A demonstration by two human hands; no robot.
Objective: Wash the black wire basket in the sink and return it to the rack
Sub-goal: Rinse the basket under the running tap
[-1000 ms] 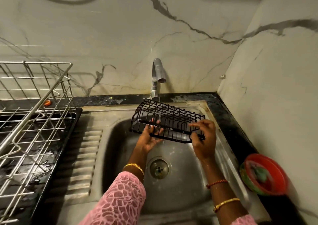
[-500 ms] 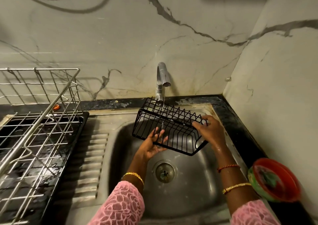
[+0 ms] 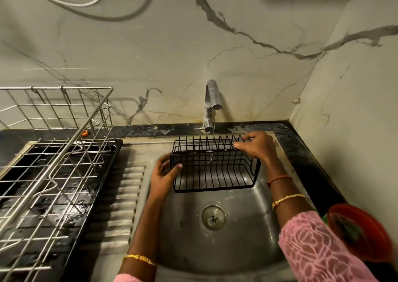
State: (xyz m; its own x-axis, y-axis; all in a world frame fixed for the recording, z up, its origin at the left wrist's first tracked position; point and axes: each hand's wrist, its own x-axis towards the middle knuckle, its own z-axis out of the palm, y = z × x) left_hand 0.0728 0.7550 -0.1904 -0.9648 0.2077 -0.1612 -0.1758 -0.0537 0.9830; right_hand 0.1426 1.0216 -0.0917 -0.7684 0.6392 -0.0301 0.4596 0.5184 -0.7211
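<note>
black wire basket (image 3: 214, 167) held over the steel sink (image 3: 232, 236), open side up, under the tap (image 3: 212, 100). a thin stream of water (image 3: 213, 131) runs from the spout down into the basket's middle, between the upright wires of its far wall.

left hand (image 3: 164, 178) on the basket's left end: thumb lies across the front corner wire, the other fingers curl round the outside of the end wall. grip looks like a loose clasp on the wire; the fingers are blurred, so how firmly they press i cannot tell.

right hand (image 3: 257, 147) on the basket's far right corner: fingers arch over the top rim and pinch the upper wires, thumb toward the near side. wrist carries a red thread band and a gold bangle; pink patterned sleeve below. left wrist also carries a gold bangle.

basket is clear of the sink floor as far as can be seen; the drain (image 3: 213, 217) shows in front of and below it, uncovered.

silver wire rack (image 3: 49, 163) stands to the left of the sink on a black tray (image 3: 90, 197), wet with drops. ribbed drainboard (image 3: 127, 197) lies between rack and bowl of the sink. a small orange thing sits on the black counter behind the rack, too small to name.

red round dish (image 3: 361, 232) sits on the counter at the right, near the right sleeve, blurred.
</note>
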